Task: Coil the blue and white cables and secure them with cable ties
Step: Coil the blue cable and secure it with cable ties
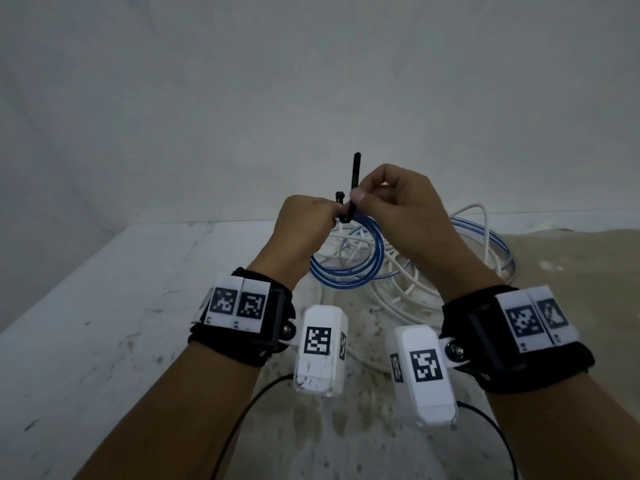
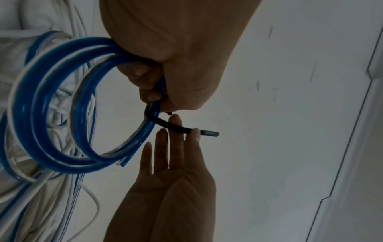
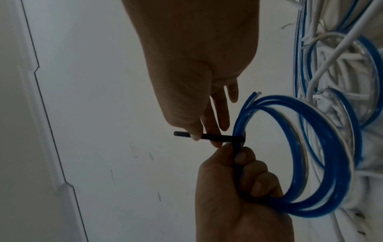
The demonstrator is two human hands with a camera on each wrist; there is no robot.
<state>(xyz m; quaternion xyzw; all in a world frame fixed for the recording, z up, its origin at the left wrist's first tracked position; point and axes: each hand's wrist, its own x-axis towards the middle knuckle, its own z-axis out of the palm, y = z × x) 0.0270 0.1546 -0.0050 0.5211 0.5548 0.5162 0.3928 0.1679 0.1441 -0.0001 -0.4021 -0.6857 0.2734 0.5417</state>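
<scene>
Both of your hands are raised above the table (image 1: 104, 306) in the head view, meeting at the top of the blue coil (image 1: 346, 271). Your left hand (image 1: 304, 226) is fisted around the coil's upper strands, and your right hand (image 1: 398, 209) pinches the black cable tie (image 1: 356, 174) between thumb and forefinger — the tie's tail stands upright just above the coil, its head (image 1: 340, 196) just beside your left knuckles. Loose white cable (image 1: 398, 289) and more blue cable lie on the table behind and below the coil.

From the left wrist, your left hand (image 2: 176, 65) has its fingers curled round the blue coil (image 2: 51, 114), which hangs beside the palm. The cable tie (image 2: 180, 128) curves out from under the coil's strands, and the right hand (image 2: 172, 180) holds it at the fingertips, other fingers straight.

From the right wrist, your right hand (image 3: 196, 81) nips the cable tie (image 3: 217, 137) near its free end; the tie reaches across to the blue coil (image 3: 321, 155), where your left hand (image 3: 238, 188) grips the bundle just below it — the white cable (image 3: 342, 57) tangle sits beyond the coil.
</scene>
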